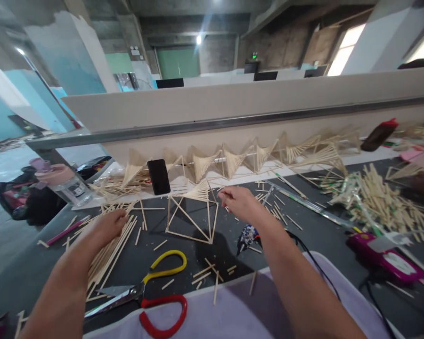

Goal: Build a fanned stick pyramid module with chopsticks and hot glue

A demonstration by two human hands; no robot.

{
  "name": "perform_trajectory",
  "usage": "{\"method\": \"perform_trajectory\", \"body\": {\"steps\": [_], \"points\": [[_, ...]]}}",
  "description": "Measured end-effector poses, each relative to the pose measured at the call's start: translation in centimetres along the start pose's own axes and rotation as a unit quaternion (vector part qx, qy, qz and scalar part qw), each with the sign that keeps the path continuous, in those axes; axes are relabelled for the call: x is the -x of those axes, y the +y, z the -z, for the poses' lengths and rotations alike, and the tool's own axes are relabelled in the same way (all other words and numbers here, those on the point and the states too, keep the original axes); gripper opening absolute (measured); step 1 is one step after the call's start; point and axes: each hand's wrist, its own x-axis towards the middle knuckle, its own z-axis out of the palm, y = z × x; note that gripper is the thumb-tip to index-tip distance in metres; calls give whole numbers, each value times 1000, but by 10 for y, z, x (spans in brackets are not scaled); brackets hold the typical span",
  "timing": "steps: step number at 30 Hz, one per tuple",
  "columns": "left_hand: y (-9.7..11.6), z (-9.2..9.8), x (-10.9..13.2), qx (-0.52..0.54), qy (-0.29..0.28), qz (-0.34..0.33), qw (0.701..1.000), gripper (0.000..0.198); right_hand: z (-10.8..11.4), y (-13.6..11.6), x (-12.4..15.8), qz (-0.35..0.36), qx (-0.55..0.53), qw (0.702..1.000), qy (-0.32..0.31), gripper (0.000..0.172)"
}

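Note:
My left hand (108, 225) rests palm down on a loose bundle of long thin wooden sticks (109, 252) on the dark table, its fingers curled over them. My right hand (240, 201) hovers beside a wooden stick frame (192, 212), a pyramid-like shape with a fan of sticks on top. The right fingers are bent in a pinch near the frame's upper right corner; what they hold is too small to make out.
Scissors with yellow and red handles (155, 292) lie at the near edge. A black phone (159, 176) leans against a row of finished stick fans (254, 157). A stick pile (385, 197), a pink tool (385, 256), a bottle (65, 183) and a dark bottle (378, 135) surround them.

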Motion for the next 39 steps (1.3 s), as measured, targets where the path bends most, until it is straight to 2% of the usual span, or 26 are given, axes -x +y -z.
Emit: {"method": "perform_trajectory", "body": {"steps": [2,3,5,7,9,11,13,17,20,22,24,25,29,32,36,39], "points": [[30,2,19,-24,10,-108,994,19,0,-11,5,20,-89,996,-13,23],[45,0,29,-10,10,-143,990,25,-1,-18,9,35,-133,990,-38,25],[70,-11,47,5,-41,-194,980,24,-4,-32,18,80,-192,971,-117,33],[89,-25,58,-3,-75,-224,972,22,-7,-45,26,128,-199,955,-180,38],[103,-37,62,-25,-85,-253,963,21,-8,-52,30,157,-171,951,-206,32],[118,-40,62,-36,-86,-280,955,21,-5,-51,29,163,-132,959,-192,24],[134,-36,60,-10,-78,-297,952,22,4,-44,26,151,-107,972,-147,22],[159,-13,51,92,28,-298,950,29,29,-18,20,83,-112,988,-61,25],[151,-1,29,59,99,-281,953,27,40,-6,17,38,-127,991,3,26],[134,-1,7,30,109,-243,963,24,37,-4,16,26,-134,990,42,26],[113,-5,-16,77,75,-177,978,28,27,-6,13,35,-130,990,52,28],[103,-9,-26,108,41,-143,983,31,21,-8,11,44,-124,990,48,30],[77,-26,-55,232,-26,-73,970,36,-6,-15,6,70,-95,993,11,39],[72,-41,-65,297,-60,-43,952,39,-15,-15,4,67,-74,995,-14,41],[75,-60,-72,327,-113,-16,938,45,-15,-11,1,46,-64,995,-54,44],[77,-71,-75,336,-116,0,935,43,-14,-7,-1,36,-63,995,-65,42]]}}
